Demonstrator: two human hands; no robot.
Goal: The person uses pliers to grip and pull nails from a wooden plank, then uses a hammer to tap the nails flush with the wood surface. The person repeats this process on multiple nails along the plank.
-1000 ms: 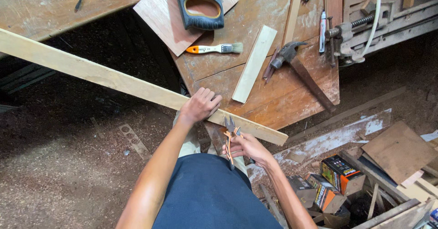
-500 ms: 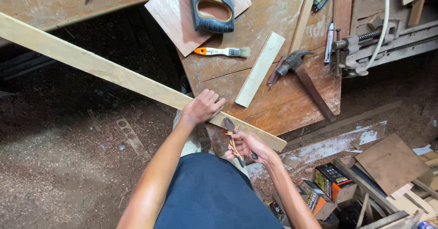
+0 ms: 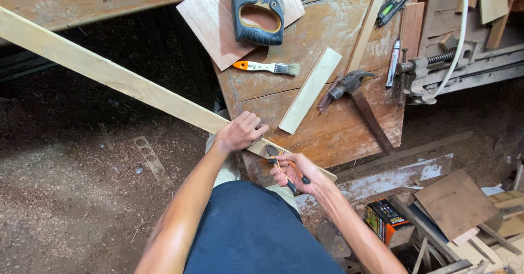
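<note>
A long pale wooden strip [image 3: 114,77] runs from the upper left down to the workbench's front edge. My left hand [image 3: 240,132] presses down on it near its lower end. My right hand [image 3: 297,173] grips a small dark-handled tool [image 3: 284,170] with an orange part, held against the strip's end just right of my left hand. What the tool's tip touches is hidden by my fingers.
On the brown workbench [image 3: 327,126] lie a short pale board [image 3: 310,90], a claw hammer [image 3: 360,102], an orange-handled paintbrush [image 3: 266,67], a handsaw [image 3: 256,9] on a plywood square and a vise [image 3: 417,75]. Sawdust floor left; wood scraps and a small box [image 3: 385,216] lower right.
The view has shifted slightly, so bench and strip sit a little lower in the frame. Both hands stay at the strip's end; my right hand has moved slightly with the tool.
</note>
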